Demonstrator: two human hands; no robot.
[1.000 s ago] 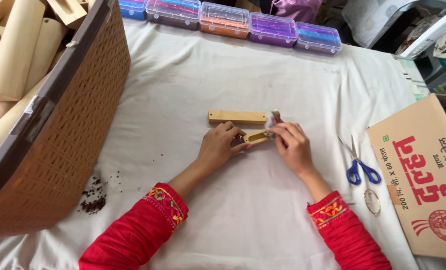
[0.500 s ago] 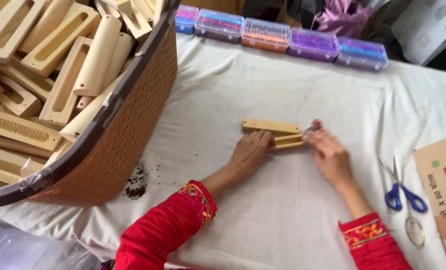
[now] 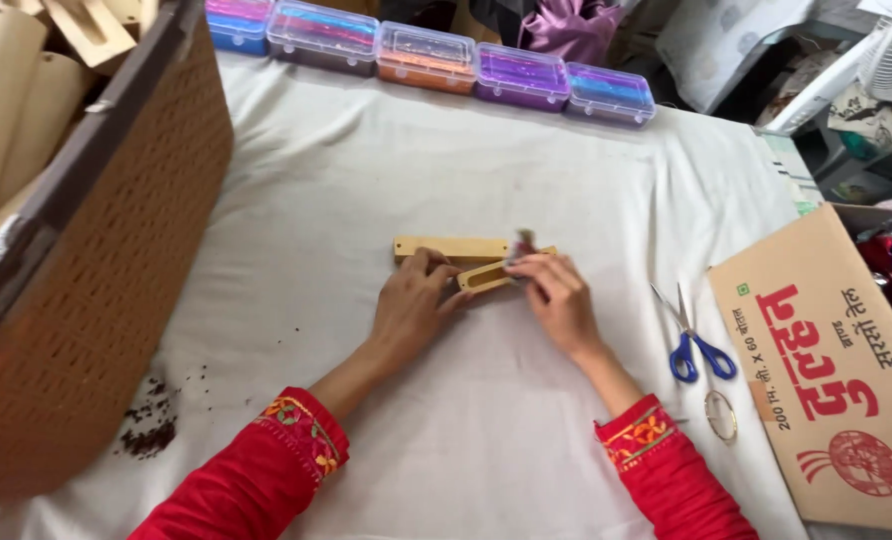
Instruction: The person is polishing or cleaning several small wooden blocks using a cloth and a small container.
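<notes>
White cloth table as work surface. Left hand fingers pinch slotted wooden tray; right hand fingertips close on small dark-red bit at its far end. Judged: filling step; needs steady seating. Beyond, flat wooden lid, coloured plastic boxes.

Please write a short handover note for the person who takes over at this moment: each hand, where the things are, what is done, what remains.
Left hand: steadies the open wooden box on the white cloth.
Right hand: pinches a small dark item at the box's right end.
Wooden lid piece: lies just behind the box.
Done: box laid open.
Left: item not yet fully inside; lid off.
Scissors lie to the right.
</notes>
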